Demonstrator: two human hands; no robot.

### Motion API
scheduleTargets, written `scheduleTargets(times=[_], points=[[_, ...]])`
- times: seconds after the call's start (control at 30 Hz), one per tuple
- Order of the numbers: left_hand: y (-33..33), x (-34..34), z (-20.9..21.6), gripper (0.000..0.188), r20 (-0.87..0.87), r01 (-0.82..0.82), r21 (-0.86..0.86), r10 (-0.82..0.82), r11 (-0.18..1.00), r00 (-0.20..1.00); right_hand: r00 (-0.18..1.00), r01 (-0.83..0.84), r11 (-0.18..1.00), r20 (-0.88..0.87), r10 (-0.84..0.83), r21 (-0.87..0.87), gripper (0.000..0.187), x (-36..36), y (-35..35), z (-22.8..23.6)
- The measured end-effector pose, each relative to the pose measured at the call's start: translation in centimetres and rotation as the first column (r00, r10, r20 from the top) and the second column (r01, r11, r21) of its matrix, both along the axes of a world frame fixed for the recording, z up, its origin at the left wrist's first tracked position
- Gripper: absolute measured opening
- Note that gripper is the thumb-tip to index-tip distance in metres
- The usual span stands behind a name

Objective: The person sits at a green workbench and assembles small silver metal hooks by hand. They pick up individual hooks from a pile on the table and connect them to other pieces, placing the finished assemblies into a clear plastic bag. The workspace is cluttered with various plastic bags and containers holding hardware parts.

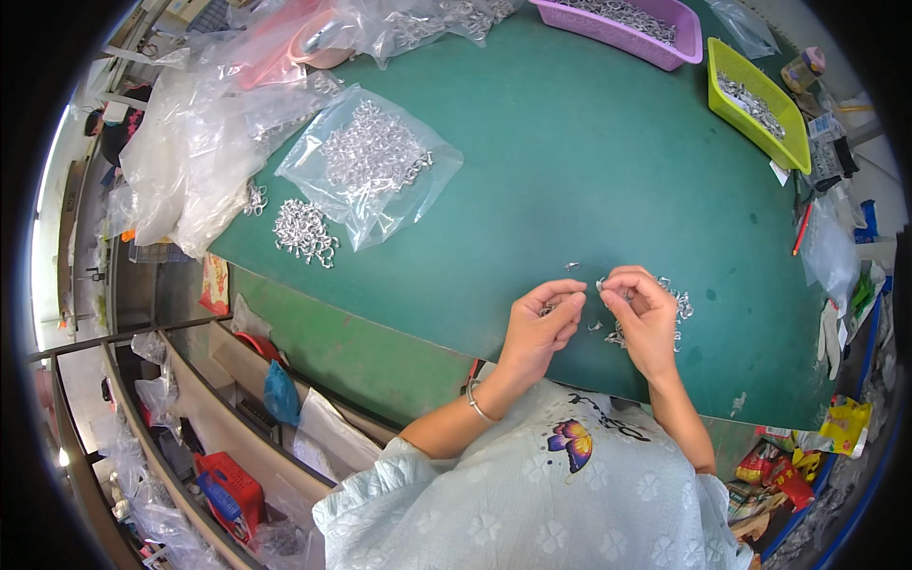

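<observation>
My left hand (pixel 543 328) is curled closed, thumb against the forefinger, with small silver metal pieces (pixel 547 309) showing between the fingers. Opposite it, my right hand (pixel 646 323) pinches one small curved silver piece (pixel 599 284) between thumb and forefinger. The fingertips of both hands point toward each other, a short gap apart. Under and beside my right hand lies a loose heap of similar silver pieces (pixel 683 306), partly hidden by the hand. A single piece (pixel 572 266) rests on the green tabletop (pixel 532 180) just beyond my hands. The pieces look like small hooks or clasps.
At the left, a clear plastic bag (pixel 418 195) bears a silver heap, beside another loose pile (pixel 302 230). Crumpled plastic bags (pixel 180 142) cover the far left. A purple basket (pixel 655 47) and a yellow-green basket (pixel 793 142) hold metal pieces. Shelves (pixel 171 408) stand lower left.
</observation>
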State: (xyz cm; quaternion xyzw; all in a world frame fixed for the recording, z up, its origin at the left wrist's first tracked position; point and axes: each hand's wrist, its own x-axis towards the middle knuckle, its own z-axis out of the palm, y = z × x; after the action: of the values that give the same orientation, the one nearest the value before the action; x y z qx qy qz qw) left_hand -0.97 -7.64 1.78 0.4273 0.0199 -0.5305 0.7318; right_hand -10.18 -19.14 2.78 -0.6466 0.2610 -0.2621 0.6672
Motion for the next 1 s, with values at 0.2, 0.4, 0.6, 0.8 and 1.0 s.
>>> scheduleTargets(times=[0.2,0.4,0.6,0.8,1.0], points=[[-0.3,-0.9,1.7,0.014,0.400,-0.052,0.020,0.040,0.998,0.916,0.999,-0.036,0.985,-0.018,0.034,-0.170,0.012,-0.8,0.9,1.9],[-0.3,-0.9,2.4,0.010,0.590,-0.025,-0.031,0.038,0.999,0.806,0.994,-0.010,0.997,0.108,0.002,0.076,0.013,-0.9,1.2,2.1],[-0.3,-1.2,2.1,0.009,0.600,-0.029,-0.009,0.029,1.000,0.799,0.991,-0.118,0.919,0.099,0.086,0.377,0.006,-1.4,0.6,1.2],[-0.2,-0.2,0.2,0.024,-0.107,-0.038,-0.121,0.025,0.992,0.994,0.980,-0.078,0.968,-0.198,0.030,-0.240,0.013,0.8,-1.0,-0.2],[0.5,0.4,-1.3,0.024,-0.355,-0.059,-0.206,-0.019,0.977,0.935,0.960,-0.226,0.609,-0.281,0.005,-0.761,0.018,3.4,-1.1,-3.9]])
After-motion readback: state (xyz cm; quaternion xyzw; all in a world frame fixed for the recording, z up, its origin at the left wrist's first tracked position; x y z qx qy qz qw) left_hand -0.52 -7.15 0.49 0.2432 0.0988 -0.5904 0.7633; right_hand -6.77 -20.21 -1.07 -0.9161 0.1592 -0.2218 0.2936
